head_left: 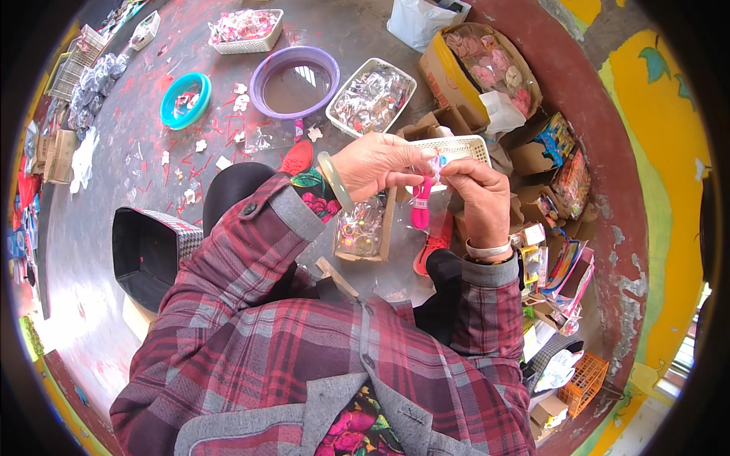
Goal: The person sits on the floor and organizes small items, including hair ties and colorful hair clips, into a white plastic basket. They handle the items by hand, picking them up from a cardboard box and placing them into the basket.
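My left hand (380,163), with a pale bangle at its wrist, pinches a small blue-and-white piece (437,162) from one side. From the other side my right hand (484,196) closes thumb and finger on the same piece. Just below the fingers hangs a bright pink folded band (420,207) with a light wrap around its middle; whether it is joined to the small piece I cannot tell. Behind my hands stands a cream plastic basket (475,144), partly covered by them. A cardboard box (365,254) with clear-wrapped small items sits below my left hand.
A purple basin (258,95), a teal bowl (166,114) and a white basket of wrapped items (411,99) stand on the floor ahead. Cartons with pink goods (437,68) line the right wall. A black bin (133,251) is at my left. Red and white scraps litter the floor.
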Demonstrator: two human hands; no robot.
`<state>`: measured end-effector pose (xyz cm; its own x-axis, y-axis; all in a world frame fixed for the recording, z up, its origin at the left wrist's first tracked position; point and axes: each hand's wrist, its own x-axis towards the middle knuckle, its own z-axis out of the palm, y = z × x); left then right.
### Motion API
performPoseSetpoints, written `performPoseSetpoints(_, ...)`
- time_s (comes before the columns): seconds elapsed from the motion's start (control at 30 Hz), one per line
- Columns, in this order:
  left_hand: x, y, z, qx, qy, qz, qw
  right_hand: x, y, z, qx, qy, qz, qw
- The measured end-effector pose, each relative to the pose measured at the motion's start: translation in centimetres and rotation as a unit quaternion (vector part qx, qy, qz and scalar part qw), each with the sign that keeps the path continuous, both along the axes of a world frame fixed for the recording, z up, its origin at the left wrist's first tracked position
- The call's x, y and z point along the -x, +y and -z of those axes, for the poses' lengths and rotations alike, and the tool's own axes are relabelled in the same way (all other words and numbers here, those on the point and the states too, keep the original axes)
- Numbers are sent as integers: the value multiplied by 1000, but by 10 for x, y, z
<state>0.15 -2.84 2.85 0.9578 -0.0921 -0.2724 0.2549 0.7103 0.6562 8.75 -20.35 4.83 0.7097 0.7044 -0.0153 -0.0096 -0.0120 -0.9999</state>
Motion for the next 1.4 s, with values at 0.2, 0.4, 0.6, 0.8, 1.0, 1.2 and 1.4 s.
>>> performPoseSetpoints(0.2, 0, 0, 8, -36, 7, -9, 999, 4, 3, -1, 7, -17, 10, 1000)
performPoseSetpoints(0.4, 0, -1, 9, -64, -11, -22, 998, 1, 2, 1, 17, -37, 3, 999)
performPoseSetpoints(0.6, 1, 0, 13, -146, -31, -55, 987, -8, -3, 1, 2, 6, 71, 997)
performPoseSetpoints(0.8, 2, -7, 10, -211, -78, -76, 971, -5, 6, 2, 18, 37, 37, 998)
performPoseSetpoints(1.0, 2, -11, 13, -245, -103, -44, 963, 2, 9, 5, 23, 13, 20, 999)
performPoseSetpoints(1.2, 3, -6, 5, -213, -100, -29, 971, 2, 6, 1, -1, -1, 31, 1000)
performPoseSetpoints(1.4, 3, 1, 1, -203, -68, -17, 977, 1, 3, -9, 36, -16, 45, 998)
